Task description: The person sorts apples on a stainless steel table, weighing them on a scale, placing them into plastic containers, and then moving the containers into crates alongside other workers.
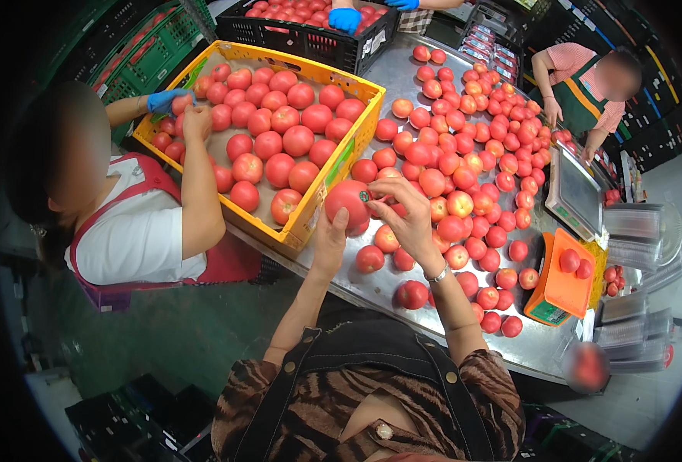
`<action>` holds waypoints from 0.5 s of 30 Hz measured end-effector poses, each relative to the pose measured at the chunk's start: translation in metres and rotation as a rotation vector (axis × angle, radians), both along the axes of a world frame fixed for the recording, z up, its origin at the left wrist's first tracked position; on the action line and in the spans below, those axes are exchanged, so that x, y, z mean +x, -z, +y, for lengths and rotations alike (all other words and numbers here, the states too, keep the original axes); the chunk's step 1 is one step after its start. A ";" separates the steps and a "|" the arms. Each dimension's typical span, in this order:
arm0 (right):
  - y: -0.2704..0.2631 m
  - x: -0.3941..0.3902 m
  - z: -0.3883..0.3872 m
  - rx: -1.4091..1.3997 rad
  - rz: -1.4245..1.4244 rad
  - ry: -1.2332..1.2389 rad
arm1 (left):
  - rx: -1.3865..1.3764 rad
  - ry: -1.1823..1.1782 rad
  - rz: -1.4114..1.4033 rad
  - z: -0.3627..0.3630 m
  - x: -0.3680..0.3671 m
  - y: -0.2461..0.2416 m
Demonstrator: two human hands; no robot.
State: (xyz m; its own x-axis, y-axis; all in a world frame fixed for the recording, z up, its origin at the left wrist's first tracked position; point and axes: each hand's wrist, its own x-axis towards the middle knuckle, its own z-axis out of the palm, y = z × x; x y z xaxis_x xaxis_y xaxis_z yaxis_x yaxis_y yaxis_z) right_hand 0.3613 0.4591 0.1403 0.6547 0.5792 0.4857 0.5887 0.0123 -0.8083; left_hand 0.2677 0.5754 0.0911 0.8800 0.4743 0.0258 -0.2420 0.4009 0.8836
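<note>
My left hand (330, 239) holds a large pinkish-red tomato (344, 202) just off the near right corner of a yellow plastic crate (300, 222). A small green sticker sits on the tomato's right side, and the thumb and fingertips of my right hand (401, 211) are at it. Whether they grip the sticker or only press on it, I cannot tell. The crate holds many tomatoes (298, 140) on a brown liner. More loose tomatoes (432, 182) spread over the metal table (384, 289), right beside and beneath my hands.
A co-worker (139, 225) on the left handles a tomato at the crate. Another stands far right by a scale (575, 190). An orange scale (563, 277) bears two tomatoes. Clear plastic trays (632, 231) are stacked at right. Behind the crate, blue-gloved hands reach over a black crate (295, 37).
</note>
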 end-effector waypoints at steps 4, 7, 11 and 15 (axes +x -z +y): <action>0.004 0.004 -0.006 0.043 0.005 -0.047 | 0.129 -0.037 -0.047 -0.008 -0.004 -0.006; 0.003 0.005 -0.011 0.026 -0.030 -0.080 | 0.208 -0.051 -0.007 -0.007 -0.007 -0.005; 0.005 0.006 -0.014 0.019 0.021 -0.120 | 0.345 -0.092 0.036 -0.009 -0.008 -0.006; 0.002 0.001 -0.013 0.008 -0.047 -0.095 | 0.354 -0.106 0.086 -0.011 -0.010 -0.009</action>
